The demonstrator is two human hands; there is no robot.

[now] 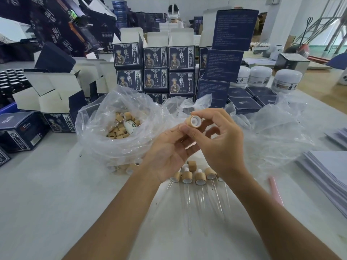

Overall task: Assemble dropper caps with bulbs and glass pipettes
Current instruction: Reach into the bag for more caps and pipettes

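Your right hand (219,139) pinches a wooden cap (194,121) between thumb and fingertips, lifted above the bench (56,194), its open white-lined underside turned toward you. Your left hand (169,152) sits just beside it, palm up, with the thumb tip touching the cap's lower edge; whether those curled fingers hold anything of their own you cannot tell from here.

Below your hands, a row of finished droppers (195,178) lies on the bench, wooden collars side by side and glass pipettes (187,203) pointing back toward you. Behind your left hand stands an open clear bag (112,128) filled with loose caps (120,131), with a white bottle (131,126) lying among them. A second, crumpled clear bag (272,132) spreads out to the right.

Dark blue printed boxes (155,72) are stacked at the back of the bench, white jars (261,76) stand to their right, and a stack of paper sheets (326,171) lies at the right edge.
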